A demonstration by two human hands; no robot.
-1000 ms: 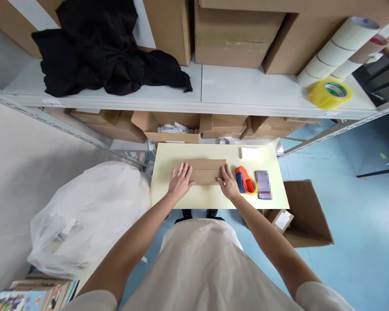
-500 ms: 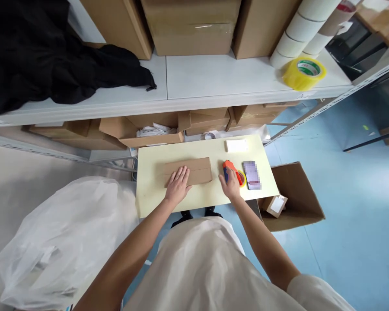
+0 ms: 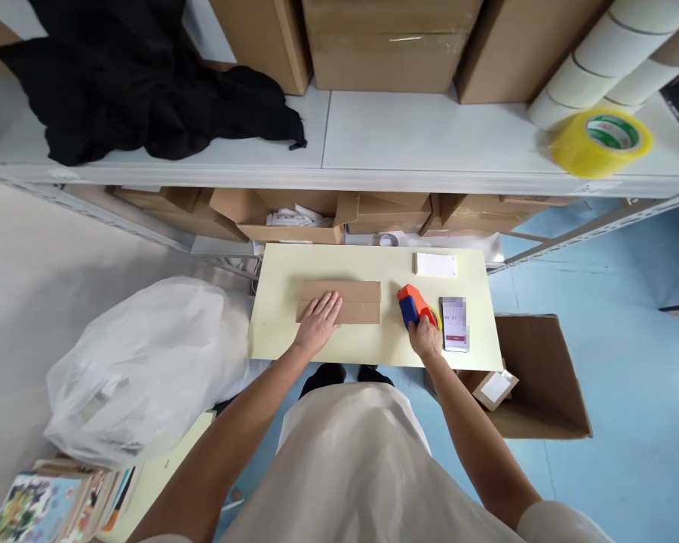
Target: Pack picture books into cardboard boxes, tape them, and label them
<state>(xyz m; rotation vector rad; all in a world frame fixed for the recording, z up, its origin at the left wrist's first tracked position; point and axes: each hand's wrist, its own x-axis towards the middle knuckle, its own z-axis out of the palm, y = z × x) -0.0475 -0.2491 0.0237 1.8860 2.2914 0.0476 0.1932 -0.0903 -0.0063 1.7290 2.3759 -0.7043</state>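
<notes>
My right hand [image 3: 425, 337] has left the flat cardboard mailer [image 3: 339, 302], where a second ago it was pressing the right end down beside my left. It has closed around the handle of the orange and blue tape dispenser [image 3: 412, 305], fingers wrapped and thumb tucked, with the dispenser's nose pointing toward ten o'clock at the mailer's right end. Half a second ago that hand was only arriving at the dispenser; now it has it in a full grip, though I cannot tell whether it has lifted clear of the table [image 3: 277, 343].

My left hand [image 3: 320, 323] has stayed where it was, lying open and flat, palm down on the lower left part of the mailer, pinning it. The mailer itself has not shifted: it lies folded shut in the middle of the pale yellow table, long side running from nine to three o'clock. So I judge that folding is finished and the taping of the seam is what the grip is set up for.

Little writing is readable. The phone [image 3: 454, 323], at three o'clock from the dispenser, shows a blurred screen with digits I cannot make out. The yellow tape roll [image 3: 600, 141] on the shelf at one o'clock carries a green and white core label, too small to read.
</notes>
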